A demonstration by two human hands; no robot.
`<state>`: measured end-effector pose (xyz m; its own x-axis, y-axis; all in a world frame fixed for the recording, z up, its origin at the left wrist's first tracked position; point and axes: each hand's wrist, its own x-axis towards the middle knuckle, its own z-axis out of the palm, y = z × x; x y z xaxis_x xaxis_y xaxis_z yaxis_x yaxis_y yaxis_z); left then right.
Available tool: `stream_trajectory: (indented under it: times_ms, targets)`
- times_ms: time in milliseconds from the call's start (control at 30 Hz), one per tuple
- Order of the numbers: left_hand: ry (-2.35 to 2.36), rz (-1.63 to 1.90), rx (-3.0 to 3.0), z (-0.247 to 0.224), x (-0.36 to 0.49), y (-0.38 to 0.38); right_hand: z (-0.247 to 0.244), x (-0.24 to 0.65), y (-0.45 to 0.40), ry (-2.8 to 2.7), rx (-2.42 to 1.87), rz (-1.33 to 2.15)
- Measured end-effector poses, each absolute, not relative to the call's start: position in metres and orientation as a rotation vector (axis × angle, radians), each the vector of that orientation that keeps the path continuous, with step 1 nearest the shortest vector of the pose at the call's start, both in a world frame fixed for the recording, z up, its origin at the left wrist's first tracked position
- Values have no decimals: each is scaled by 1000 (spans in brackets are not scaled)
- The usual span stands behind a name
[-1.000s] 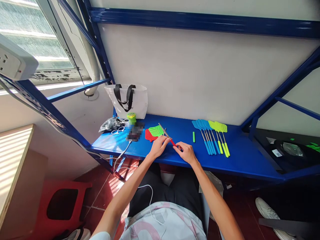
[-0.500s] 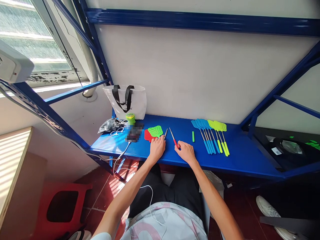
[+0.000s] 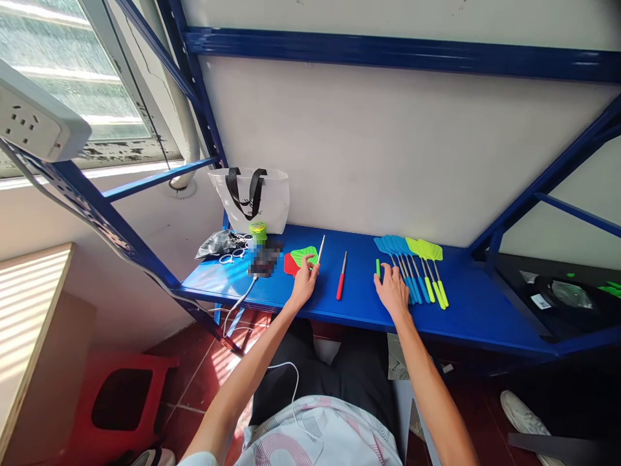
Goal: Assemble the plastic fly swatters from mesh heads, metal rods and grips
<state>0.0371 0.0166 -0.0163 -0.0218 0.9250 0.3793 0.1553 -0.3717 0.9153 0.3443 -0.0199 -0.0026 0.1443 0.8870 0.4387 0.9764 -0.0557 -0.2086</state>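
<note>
Toward the right end of the blue table [image 3: 485, 291], the blue flyswatters [image 3: 389, 244] and yellow-green flyswatters [image 3: 425, 250] look fully assembled, while near the middle of the front edge a red handle [image 3: 340, 287] has its metal shaft [image 3: 344, 261] but no head. The hands are apart: the left hand [image 3: 303, 285] pinches a bare metal rod [image 3: 321, 249] beside the unattached green swatter head [image 3: 305, 255] and red swatter head [image 3: 290, 264]; the right hand [image 3: 392, 291] is at the loose green handle [image 3: 378, 265] (whether its fingers grip it, I cannot tell), those parts not yet joined.
</note>
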Motion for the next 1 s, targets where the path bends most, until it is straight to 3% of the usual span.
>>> stream_trajectory:
  times_ms: [267,600,1000]
  targets:
    - [970,1456,1313,-7,37,17,-13,353,-14,-1743,-2149,-161]
    - [897,1529,1173,8,35,13,-5,317,-14,-1739,-1314,350]
    - [868,1608,1083,5,35,17,-6,301,-25,-1964,-1194,200]
